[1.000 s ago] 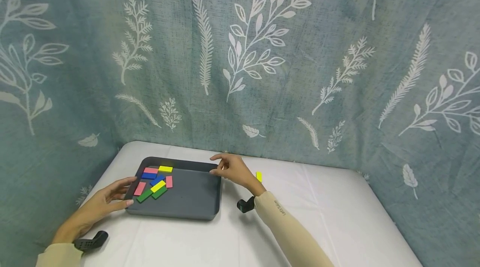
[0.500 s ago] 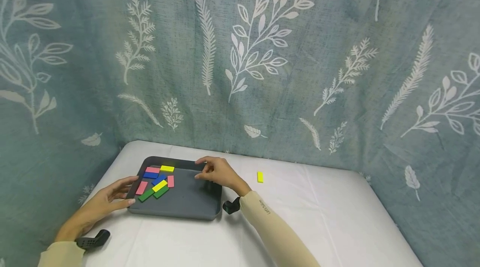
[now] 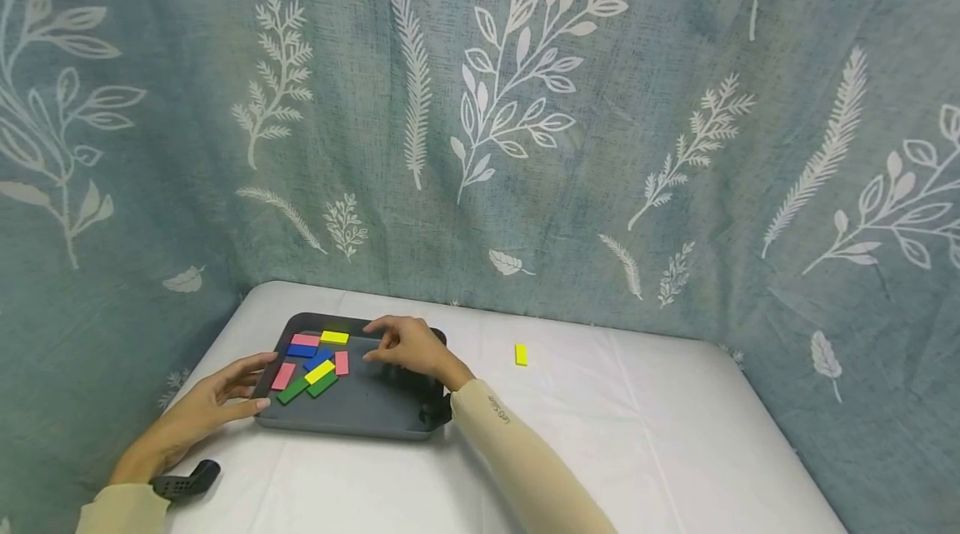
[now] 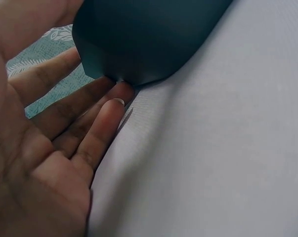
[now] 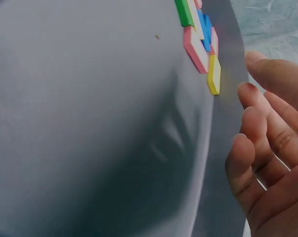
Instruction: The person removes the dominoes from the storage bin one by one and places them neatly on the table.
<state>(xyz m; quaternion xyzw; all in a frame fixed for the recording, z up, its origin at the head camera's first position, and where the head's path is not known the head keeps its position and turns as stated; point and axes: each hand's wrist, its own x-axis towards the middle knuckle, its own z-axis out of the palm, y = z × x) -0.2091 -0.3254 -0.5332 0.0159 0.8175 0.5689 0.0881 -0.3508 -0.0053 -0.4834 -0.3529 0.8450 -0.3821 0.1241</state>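
Note:
A dark grey tray (image 3: 367, 416) stands at the left of the table. Several flat coloured blocks lie in its left part, among them a pink block (image 3: 342, 363), a yellow block (image 3: 334, 337) and a green block (image 3: 292, 389). My left hand (image 3: 198, 407) touches the tray's left side, fingertips at the wall in the left wrist view. Over the tray, right of the blocks, hovers my right hand (image 3: 411, 345), its fingers loosely bent with nothing between them. In the right wrist view, its fingers (image 5: 255, 123) are apart from the yellow block (image 5: 214, 75).
A lone yellow block (image 3: 521, 355) lies on the white tablecloth (image 3: 600, 417) to the right of the tray. Behind the table hangs a blue-green leaf-patterned curtain (image 3: 420, 251). Each wrist wears a black device; the left one (image 3: 187, 480) shows near the table's front.
My right hand has moved left, from the tray's right rim to above its middle. The lone yellow block, earlier partly covered by the right arm, shows whole. My left hand stays at the tray.

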